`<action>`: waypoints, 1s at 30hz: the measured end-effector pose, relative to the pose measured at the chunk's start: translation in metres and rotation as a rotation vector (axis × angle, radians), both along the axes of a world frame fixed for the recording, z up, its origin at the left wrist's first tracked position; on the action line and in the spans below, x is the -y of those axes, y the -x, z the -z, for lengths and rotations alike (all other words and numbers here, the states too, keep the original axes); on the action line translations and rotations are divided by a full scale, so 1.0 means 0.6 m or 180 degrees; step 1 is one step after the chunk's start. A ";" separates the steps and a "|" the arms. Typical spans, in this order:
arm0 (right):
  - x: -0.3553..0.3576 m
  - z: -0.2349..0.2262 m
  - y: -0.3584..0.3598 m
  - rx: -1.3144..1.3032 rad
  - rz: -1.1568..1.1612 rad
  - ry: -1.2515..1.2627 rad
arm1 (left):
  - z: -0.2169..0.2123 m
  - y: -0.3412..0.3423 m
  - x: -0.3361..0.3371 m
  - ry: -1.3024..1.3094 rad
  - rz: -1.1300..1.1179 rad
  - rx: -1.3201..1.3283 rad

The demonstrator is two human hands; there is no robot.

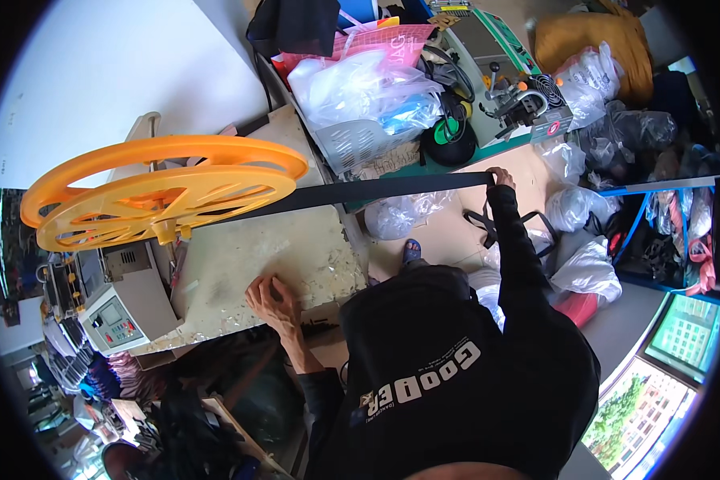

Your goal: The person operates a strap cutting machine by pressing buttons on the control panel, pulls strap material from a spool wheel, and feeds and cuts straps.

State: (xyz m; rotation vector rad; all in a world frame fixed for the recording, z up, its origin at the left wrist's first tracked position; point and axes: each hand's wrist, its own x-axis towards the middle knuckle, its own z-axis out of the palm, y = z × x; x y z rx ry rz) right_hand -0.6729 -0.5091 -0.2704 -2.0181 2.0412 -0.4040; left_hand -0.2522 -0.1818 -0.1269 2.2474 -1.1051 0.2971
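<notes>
A flat black webbing strap (pixel 384 189) stretches taut from a large orange reel (pixel 252 182) on the left across to the right. My right hand (pixel 500 177) grips its far end at arm's length, with the fingers closed round it. Beyond that hand, black strap loops (pixel 488 228) hang over the floor. My left hand (pixel 274 304) rests at the near edge of the worn worktable (pixel 240 248). Its fingers are loosely bent, thumb apart, and nothing shows in them. The strap passes above the table, away from the left hand.
A grey machine with a button panel (pixel 116 320) stands at the table's left end. Behind are a grey crate (pixel 348 144) full of plastic bags and a small bench machine (pixel 528 104). Clear bags (pixel 392 216) lie on the floor; a blue-framed rack (pixel 656 192) stands right.
</notes>
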 end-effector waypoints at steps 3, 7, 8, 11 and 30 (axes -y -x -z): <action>-0.002 0.004 0.012 -0.0046 0.0048 -0.0027 | 0.015 -0.004 0.013 0.0010 0.0081 -0.0056; -0.002 0.009 0.004 0.0036 -0.0070 -0.0047 | 0.011 -0.002 0.010 -0.0053 0.0059 -0.0003; 0.000 0.011 0.005 0.0036 -0.0064 -0.0051 | 0.012 -0.003 0.010 -0.0044 0.0063 -0.0020; 0.002 0.015 0.009 -0.0067 -0.0042 -0.0200 | 0.015 -0.004 0.011 -0.0048 0.0072 -0.0020; 0.007 0.014 0.034 -0.0090 -0.0099 -0.0021 | 0.014 -0.004 0.012 -0.0118 0.0053 0.0117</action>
